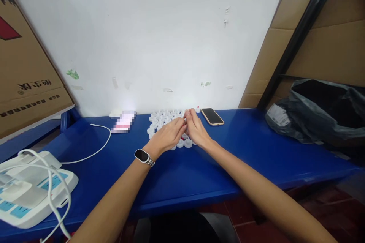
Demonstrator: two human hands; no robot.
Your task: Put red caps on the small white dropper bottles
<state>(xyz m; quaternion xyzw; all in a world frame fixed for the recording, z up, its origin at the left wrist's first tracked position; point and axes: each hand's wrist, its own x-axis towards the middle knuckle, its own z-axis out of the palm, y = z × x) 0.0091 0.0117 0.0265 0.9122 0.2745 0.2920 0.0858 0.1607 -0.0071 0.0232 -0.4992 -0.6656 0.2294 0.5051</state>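
On the blue table (182,174), near the white wall, both hands are meeting over a cluster of small white caps (165,118). The left hand (167,136) is reaching in from the left with a smartwatch (142,156) on its wrist, its fingers curled together toward the right hand. The right hand (196,131) is coming in from the other side, fingertips bunched and pressing against the left hand's fingertips — something small and white seems to be pinched between them, but it is too tiny to tell what it is or which hand is gripping it. A hint of red is showing just beneath the joined fingers.

The caps are lying in loose rows beneath and behind the hands, a few of them peeking out at the near edge by the wrists. Just beside the right hand, toward the wall, a phone (212,116) is lying face up with its screen dark. To the left of the caps a white cable (97,148) is curving across the table — it is running toward a blurred pink-and-white item. At the near left corner a white power strip (34,190) is sitting with cords looped over it. Off to the right a black plastic bag (322,112) is slumping against cardboard sheets.
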